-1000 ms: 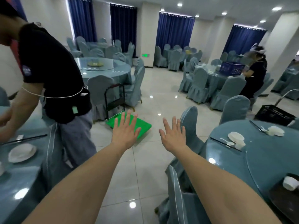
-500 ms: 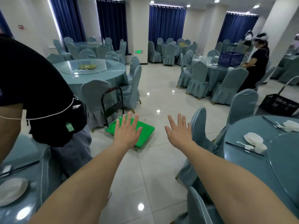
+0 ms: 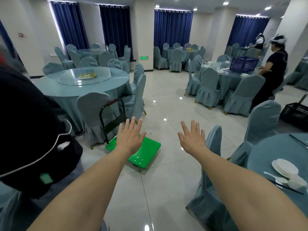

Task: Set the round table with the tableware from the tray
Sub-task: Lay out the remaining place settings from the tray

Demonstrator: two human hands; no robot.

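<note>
Both my arms stretch out ahead over the tiled floor. My left hand (image 3: 130, 138) is flat with its fingers spread, holding nothing. My right hand (image 3: 192, 139) is likewise spread and empty. A round table (image 3: 266, 155) with a blue cloth lies at the lower right. On it are a white plate (image 3: 284, 166), a white spoon (image 3: 275, 176), a small white bowl (image 3: 298, 182) and black chopsticks (image 3: 286, 187). No tray is in view.
A green platform cart (image 3: 145, 152) with a black handle stands on the floor ahead. A person in black (image 3: 25, 130) is close at my left. Covered chairs (image 3: 211, 172) ring the tables. Another person (image 3: 273, 72) works by a blue crate (image 3: 243, 64). A black crate (image 3: 295, 112) sits far right.
My view has swung to the right and lifted, so the left table slid out of sight and the person at my left fills more of the edge. Both hands stay spread and empty.
</note>
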